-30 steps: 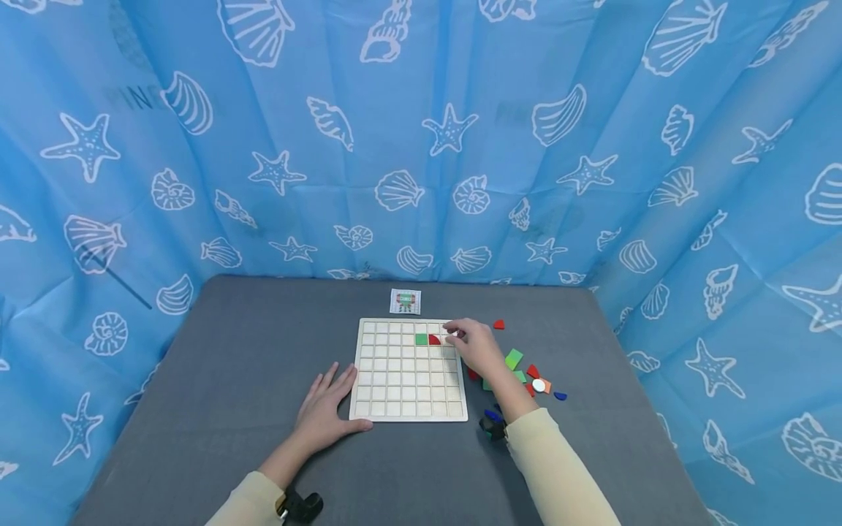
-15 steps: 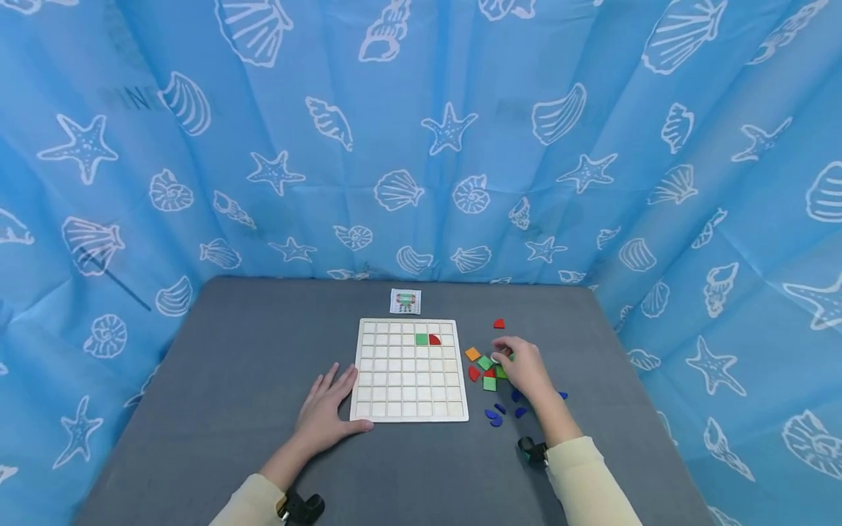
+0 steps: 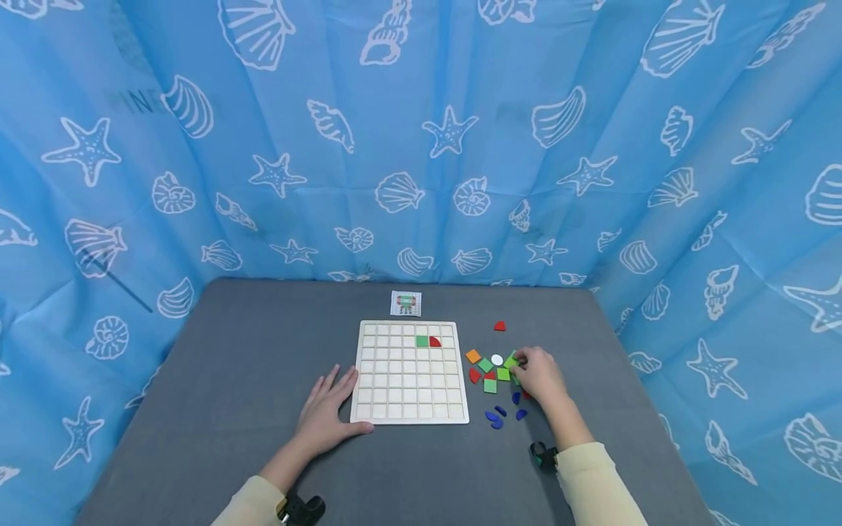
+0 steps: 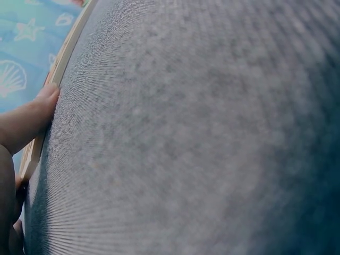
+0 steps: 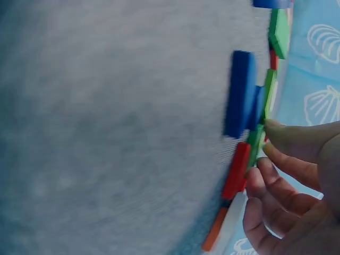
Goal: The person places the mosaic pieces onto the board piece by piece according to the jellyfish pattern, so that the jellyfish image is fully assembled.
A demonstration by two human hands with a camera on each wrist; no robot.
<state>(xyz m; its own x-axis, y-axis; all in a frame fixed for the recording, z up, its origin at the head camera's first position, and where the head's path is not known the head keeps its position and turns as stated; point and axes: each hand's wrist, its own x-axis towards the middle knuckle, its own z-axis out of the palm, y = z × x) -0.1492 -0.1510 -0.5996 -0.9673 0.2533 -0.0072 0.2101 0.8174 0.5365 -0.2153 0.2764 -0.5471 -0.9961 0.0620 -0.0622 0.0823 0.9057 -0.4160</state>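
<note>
My left hand point(image 3: 324, 416) lies spread with straight fingers at the left edge of a pale gridded board point(image 3: 395, 380), its thumb at the near left corner. In the left wrist view a finger touches the board's edge point(image 4: 68, 49). On the board sit a green square tile point(image 3: 422, 341) and a red quarter-circle tile point(image 3: 435, 342). Right of it, my right hand point(image 3: 541, 374) pinches a light green square tile point(image 3: 510, 361) between thumb and index finger, amid the loose tiles. In the right wrist view the right hand point(image 5: 295, 186) partly hides the tiles beyond.
Around the right hand lie an orange square tile point(image 3: 473, 356), a white round tile point(image 3: 497, 359), red quarter-circles point(image 3: 475, 375) and several blue half-round tiles point(image 3: 492, 416). A lone red tile point(image 3: 500, 326) lies farther back. A small pattern card point(image 3: 406, 303) is behind the board.
My right hand has moved from the board's upper right to the loose tiles, then slightly farther right onto the light green tile. The left hand stays put.
</note>
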